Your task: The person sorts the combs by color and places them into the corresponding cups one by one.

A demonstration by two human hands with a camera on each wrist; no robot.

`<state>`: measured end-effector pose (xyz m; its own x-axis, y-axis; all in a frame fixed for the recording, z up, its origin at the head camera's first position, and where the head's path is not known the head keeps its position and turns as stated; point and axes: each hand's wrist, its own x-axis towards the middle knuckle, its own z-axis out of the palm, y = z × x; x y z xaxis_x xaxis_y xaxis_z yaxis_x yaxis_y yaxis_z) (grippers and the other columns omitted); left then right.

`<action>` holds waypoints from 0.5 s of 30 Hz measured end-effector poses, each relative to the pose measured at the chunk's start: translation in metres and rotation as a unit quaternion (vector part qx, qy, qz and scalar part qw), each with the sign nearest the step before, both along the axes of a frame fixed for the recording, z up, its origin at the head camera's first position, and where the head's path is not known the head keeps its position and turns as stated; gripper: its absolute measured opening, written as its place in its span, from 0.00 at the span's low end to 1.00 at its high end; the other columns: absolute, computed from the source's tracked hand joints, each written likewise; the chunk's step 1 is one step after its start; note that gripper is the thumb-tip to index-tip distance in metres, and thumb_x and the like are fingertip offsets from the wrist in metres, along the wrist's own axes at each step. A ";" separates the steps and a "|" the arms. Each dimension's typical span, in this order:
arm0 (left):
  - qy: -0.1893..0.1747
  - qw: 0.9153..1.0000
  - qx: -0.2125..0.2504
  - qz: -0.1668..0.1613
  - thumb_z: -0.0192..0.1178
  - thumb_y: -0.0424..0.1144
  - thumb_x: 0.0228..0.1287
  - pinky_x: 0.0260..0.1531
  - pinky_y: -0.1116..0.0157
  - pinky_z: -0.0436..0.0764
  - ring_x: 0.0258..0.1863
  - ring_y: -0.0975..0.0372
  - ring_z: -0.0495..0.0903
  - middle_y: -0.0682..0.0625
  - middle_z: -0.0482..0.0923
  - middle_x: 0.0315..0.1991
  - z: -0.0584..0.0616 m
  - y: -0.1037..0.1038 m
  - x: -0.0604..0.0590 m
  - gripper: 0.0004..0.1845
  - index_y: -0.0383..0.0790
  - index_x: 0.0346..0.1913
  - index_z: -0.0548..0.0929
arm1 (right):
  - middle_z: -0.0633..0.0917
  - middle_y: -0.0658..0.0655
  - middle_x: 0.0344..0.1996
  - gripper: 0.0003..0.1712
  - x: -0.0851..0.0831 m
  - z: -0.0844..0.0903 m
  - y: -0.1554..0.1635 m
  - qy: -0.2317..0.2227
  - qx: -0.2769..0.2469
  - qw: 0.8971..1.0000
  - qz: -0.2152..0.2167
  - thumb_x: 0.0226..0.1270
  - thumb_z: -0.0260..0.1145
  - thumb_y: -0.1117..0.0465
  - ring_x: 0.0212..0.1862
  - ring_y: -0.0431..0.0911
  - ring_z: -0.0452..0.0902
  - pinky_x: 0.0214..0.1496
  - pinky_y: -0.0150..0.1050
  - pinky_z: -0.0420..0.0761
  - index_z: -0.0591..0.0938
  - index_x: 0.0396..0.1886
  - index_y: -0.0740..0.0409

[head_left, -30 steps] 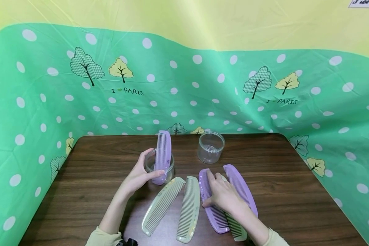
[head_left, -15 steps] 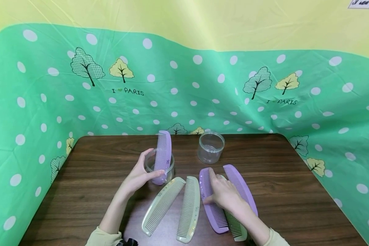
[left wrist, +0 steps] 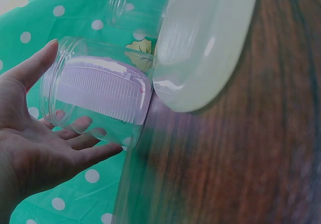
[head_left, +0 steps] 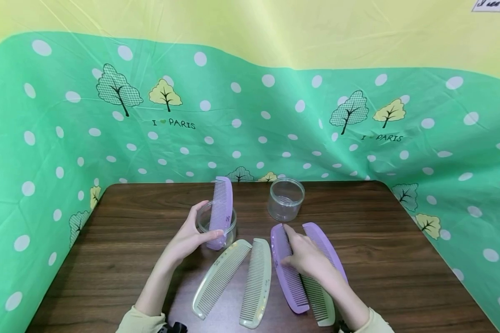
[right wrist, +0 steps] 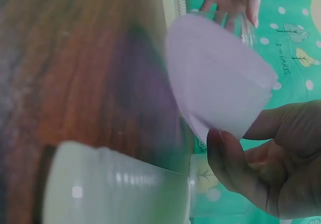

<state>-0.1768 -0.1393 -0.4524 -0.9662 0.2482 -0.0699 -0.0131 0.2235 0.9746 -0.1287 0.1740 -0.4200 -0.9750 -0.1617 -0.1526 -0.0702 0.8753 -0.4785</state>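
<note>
My left hand (head_left: 187, 240) holds a clear jar (head_left: 229, 229) on the brown table, thumb in front and fingers behind. A purple comb (head_left: 221, 206) stands upright in that jar. The left wrist view shows my left hand (left wrist: 45, 138) cupping the jar (left wrist: 95, 101), with the standing comb (left wrist: 103, 91) inside. My right hand (head_left: 307, 258) pinches a second purple comb (head_left: 289, 282) near its far end. The right wrist view shows this comb (right wrist: 215, 78) with my thumb at its edge. A third purple comb (head_left: 321, 241) and a cream comb (head_left: 320, 298) lie partly under that hand.
Two cream combs (head_left: 220, 277) (head_left: 256, 280) lie side by side at the front middle of the table (head_left: 379, 259). An empty clear jar (head_left: 285, 199) stands at the back. A green dotted cloth (head_left: 46, 152) walls in the left, back and right sides.
My right hand has slid toward the far end of the purple comb, which has shifted slightly away from me. The left hand and its jar have not moved.
</note>
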 end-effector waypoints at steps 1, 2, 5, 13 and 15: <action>0.001 1.000 -0.001 0.000 0.75 0.42 0.60 0.77 0.44 0.59 0.81 0.48 0.56 0.44 0.56 0.81 0.000 0.000 0.000 0.52 0.50 0.80 0.52 | 0.86 0.67 0.51 0.53 -0.001 0.001 0.001 -0.001 -0.006 1.000 -0.003 0.53 0.80 0.68 0.51 0.54 0.84 0.53 0.54 0.84 0.63 0.77 0.70; 0.000 1.000 -0.001 0.001 0.75 0.41 0.60 0.77 0.44 0.58 0.81 0.48 0.56 0.45 0.56 0.81 0.000 0.000 0.000 0.52 0.50 0.80 0.52 | 0.87 0.64 0.46 0.52 -0.001 0.002 0.001 -0.003 -0.011 1.000 -0.006 0.54 0.79 0.68 0.47 0.52 0.84 0.49 0.51 0.84 0.64 0.77 0.69; -0.002 1.000 -0.001 0.002 0.76 0.42 0.59 0.77 0.44 0.58 0.81 0.49 0.56 0.45 0.56 0.81 0.000 0.000 0.000 0.52 0.50 0.80 0.52 | 0.83 0.54 0.32 0.49 -0.002 0.005 0.003 -0.006 -0.023 1.000 -0.014 0.56 0.78 0.68 0.35 0.45 0.78 0.39 0.43 0.81 0.65 0.76 0.66; -0.003 1.000 -0.001 0.002 0.75 0.41 0.60 0.77 0.44 0.59 0.81 0.49 0.57 0.44 0.56 0.81 0.001 0.001 0.000 0.52 0.50 0.80 0.51 | 0.77 0.52 0.27 0.39 -0.001 0.015 0.007 0.013 -0.081 0.997 0.002 0.61 0.72 0.71 0.25 0.41 0.71 0.26 0.34 0.72 0.69 0.72 0.60; -0.003 1.000 0.000 0.002 0.75 0.41 0.60 0.77 0.44 0.58 0.81 0.48 0.57 0.44 0.56 0.81 0.002 0.001 0.001 0.52 0.50 0.80 0.51 | 0.77 0.52 0.27 0.36 -0.003 0.019 0.008 0.023 -0.100 0.995 0.011 0.64 0.70 0.71 0.23 0.40 0.71 0.25 0.32 0.72 0.69 0.72 0.59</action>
<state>-0.1760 -0.1388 -0.4507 -0.9665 0.2451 -0.0754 -0.0193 0.2239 0.9744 -0.1313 0.1820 -0.4013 -0.9759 -0.2064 -0.0711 -0.1142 0.7603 -0.6394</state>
